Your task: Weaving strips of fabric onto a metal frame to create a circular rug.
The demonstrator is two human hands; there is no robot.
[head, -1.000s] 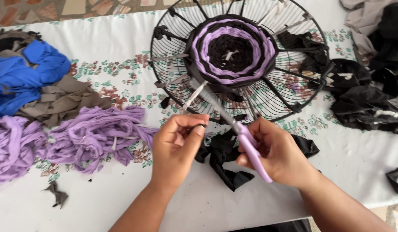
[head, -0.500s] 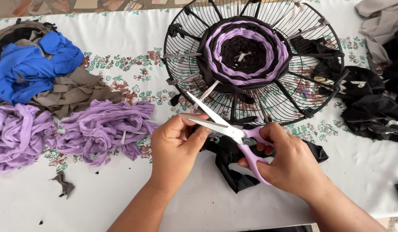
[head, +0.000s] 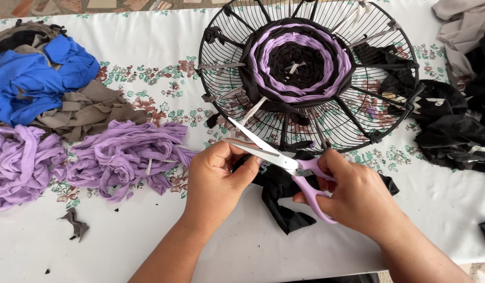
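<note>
Right hand (head: 357, 194) gripped purple-handled steel scissors (head: 284, 160), blades parted, long axis pointing up-left. Left hand (head: 216, 178) pinched black fabric strip (head: 284, 202) beside the blades, nearer them.

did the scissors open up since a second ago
Yes. The scissors blades, earlier shut, now gape beside the wire fan guard, in the right hand.

I see a table under a white cloth with a flower print (head: 148, 84). On it lie blue fabric strips (head: 38, 78), grey-brown strips (head: 85, 112), two heaps of lilac strips (head: 122, 154), black fabric pieces (head: 452, 131), a small grey scrap (head: 75, 222) and a round wire fan guard (head: 305, 73).
</note>
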